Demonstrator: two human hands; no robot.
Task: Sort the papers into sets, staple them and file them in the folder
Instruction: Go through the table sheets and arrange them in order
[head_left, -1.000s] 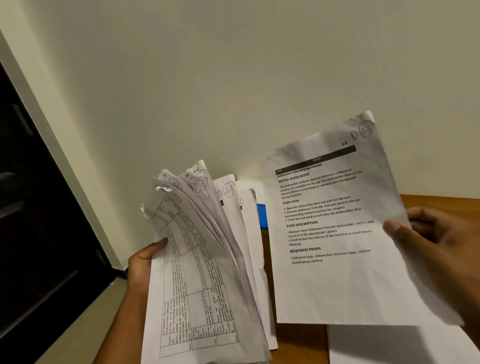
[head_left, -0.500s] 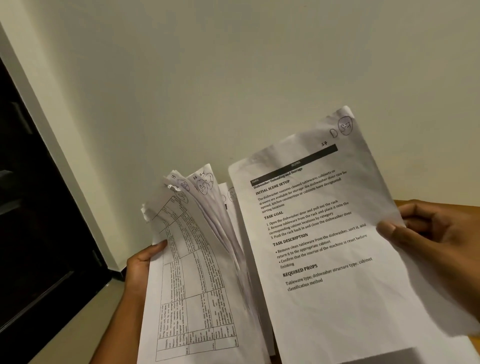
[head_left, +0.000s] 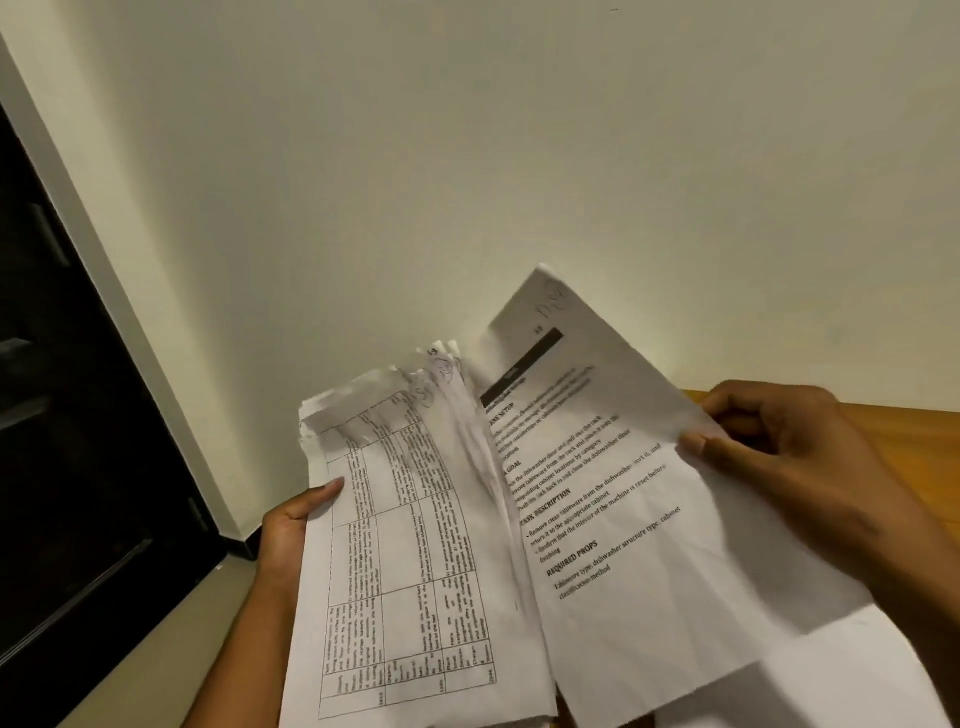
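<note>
My left hand (head_left: 291, 525) grips a fanned stack of printed papers (head_left: 410, 551) by its left edge, thumb on the top sheet, which carries a table of text. My right hand (head_left: 779, 457) pinches the right edge of a single printed sheet (head_left: 628, 509) with headings such as "TASK DESCRIPTION" and "REQUIRED PROPS". That sheet tilts against the stack, its left edge tucked beside the stack's right side. Handwritten circled marks show at the top corners. No stapler or folder is in view.
A wooden table (head_left: 914, 431) shows behind my right hand, with another white sheet (head_left: 852, 675) lying on it at the lower right. A pale wall fills the upper frame. A dark door or cabinet (head_left: 67, 467) stands at the left beside a grey floor strip (head_left: 156, 649).
My right hand has swung the single sheet leftward until it meets the stack. The blue object behind the papers is hidden now. The stack's fan has narrowed.
</note>
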